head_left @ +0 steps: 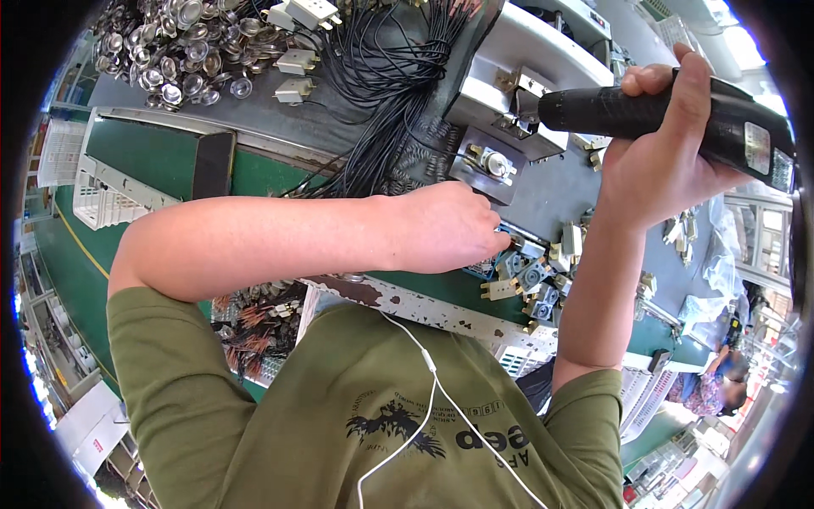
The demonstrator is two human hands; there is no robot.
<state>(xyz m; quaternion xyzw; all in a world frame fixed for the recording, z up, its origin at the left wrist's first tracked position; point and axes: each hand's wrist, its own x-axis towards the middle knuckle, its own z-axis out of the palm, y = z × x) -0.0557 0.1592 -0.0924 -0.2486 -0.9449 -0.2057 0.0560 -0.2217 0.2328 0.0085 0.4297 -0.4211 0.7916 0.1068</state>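
My right hand (657,157) is wrapped round a thick black electric screwdriver (589,112), held level. Its tapered front end points left at a metal fixture (530,127) where a small pale part sits. My left hand (449,227) reaches across with its fingers curled down at a blue tray (483,268); what the fingertips hold, if anything, is hidden. Beside those fingers lie several grey and cream plug-like parts (532,276). Just beyond the left hand stands a metal block (492,165) with a round metal and white piece on it.
A bundle of black wires (398,68) spreads over the grey bench. Shiny round metal cups (182,51) are heaped at the far left, near cream plug parts (295,64). A chipped white rail (407,304) runs along my front. Another person (716,386) is at the far right.
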